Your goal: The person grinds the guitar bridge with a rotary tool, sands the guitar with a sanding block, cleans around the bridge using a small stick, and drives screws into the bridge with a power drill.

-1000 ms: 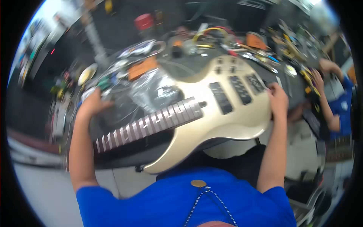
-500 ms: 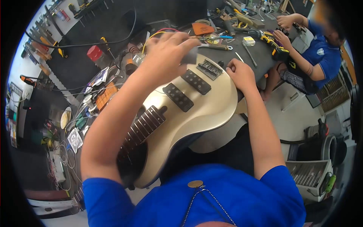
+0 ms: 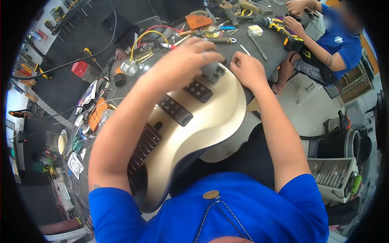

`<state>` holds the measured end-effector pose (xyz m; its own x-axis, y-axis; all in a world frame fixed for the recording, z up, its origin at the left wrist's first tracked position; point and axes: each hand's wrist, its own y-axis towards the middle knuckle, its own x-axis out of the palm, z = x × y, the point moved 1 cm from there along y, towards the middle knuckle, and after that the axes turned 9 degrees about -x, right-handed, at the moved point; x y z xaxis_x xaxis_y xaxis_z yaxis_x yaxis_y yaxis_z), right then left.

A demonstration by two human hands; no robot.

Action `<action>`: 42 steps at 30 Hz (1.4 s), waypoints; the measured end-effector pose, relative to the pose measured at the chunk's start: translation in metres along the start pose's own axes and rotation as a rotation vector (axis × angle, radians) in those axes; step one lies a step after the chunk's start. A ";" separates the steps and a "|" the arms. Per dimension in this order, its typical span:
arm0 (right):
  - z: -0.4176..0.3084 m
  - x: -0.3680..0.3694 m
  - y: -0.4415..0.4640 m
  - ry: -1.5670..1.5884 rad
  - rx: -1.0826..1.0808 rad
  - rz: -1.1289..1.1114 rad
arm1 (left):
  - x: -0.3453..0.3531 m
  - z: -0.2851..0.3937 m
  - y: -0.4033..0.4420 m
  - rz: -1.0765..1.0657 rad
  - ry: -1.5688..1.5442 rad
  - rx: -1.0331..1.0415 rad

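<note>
A pale gold electric guitar body (image 3: 210,117) with a dark fretted neck (image 3: 144,148) lies at an angle before me. Two black pickups (image 3: 176,109) show in its top. My left hand (image 3: 184,62) reaches across the body, its fingers bent over a small grey piece (image 3: 213,72) at the bridge, most of which is hidden. My right hand (image 3: 248,71) rests by the body's far right edge with curled fingers; whatever may be in them is hidden.
Behind the guitar lie cables, an orange block (image 3: 198,21), a screwdriver and a metal rod (image 3: 257,46). A red-capped jar (image 3: 84,71) and tangled wires are on the left. At the upper right sits a co-worker (image 3: 338,50) by a yellow-black power tool (image 3: 292,42).
My left hand has come from the left side to above the bridge, now with a grey piece. The guitar has turned in view, its neck pointing more toward me. My right hand stays at its edge.
</note>
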<state>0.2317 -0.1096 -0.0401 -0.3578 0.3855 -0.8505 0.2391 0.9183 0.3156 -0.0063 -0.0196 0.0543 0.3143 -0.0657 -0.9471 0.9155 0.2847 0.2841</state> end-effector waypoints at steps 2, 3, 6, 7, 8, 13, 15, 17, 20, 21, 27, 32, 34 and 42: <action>0.000 -0.001 -0.002 0.000 0.011 -0.005 | 0.000 -0.015 -0.006 0.045 0.023 -0.096; -0.001 -0.003 -0.002 -0.003 0.012 -0.003 | -0.004 -0.015 -0.005 0.050 0.034 -0.124; -0.001 -0.001 0.000 -0.015 0.012 -0.003 | 0.000 0.017 0.002 0.050 -0.053 -0.002; -0.001 -0.001 -0.001 -0.021 0.011 -0.005 | 0.003 0.014 0.000 0.040 -0.039 -0.026; -0.002 -0.002 -0.001 -0.005 0.022 -0.023 | 0.006 0.006 -0.001 0.034 -0.024 -0.048; 0.000 -0.001 -0.002 0.012 0.005 0.017 | -0.002 -0.002 0.002 0.137 0.056 -0.033; 0.004 0.004 -0.001 -0.001 0.005 0.022 | 0.016 0.024 -0.002 0.077 0.052 0.035; 0.005 0.005 0.000 -0.004 0.006 0.010 | 0.010 -0.005 0.000 0.071 0.055 -0.066; 0.000 -0.004 0.002 -0.010 0.027 0.001 | -0.002 -0.022 0.001 0.107 0.114 -0.106; -0.001 -0.005 0.002 -0.021 0.030 -0.001 | -0.001 0.001 0.000 0.114 0.084 -0.038; -0.005 -0.003 -0.004 0.035 0.052 -0.021 | -0.004 -0.018 0.002 0.170 0.141 -0.144; 0.000 0.001 0.000 -0.006 0.032 -0.006 | 0.020 0.014 -0.001 0.071 0.054 -0.001; 0.005 0.005 0.001 0.022 0.008 0.017 | 0.011 -0.021 0.000 0.174 0.173 -0.082; 0.007 0.005 0.001 0.019 -0.015 0.039 | 0.010 -0.010 -0.002 0.165 0.186 -0.095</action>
<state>0.2366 -0.1074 -0.0475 -0.3656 0.4222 -0.8295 0.2394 0.9039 0.3545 -0.0073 -0.0113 0.0424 0.3982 0.1636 -0.9026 0.8252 0.3658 0.4304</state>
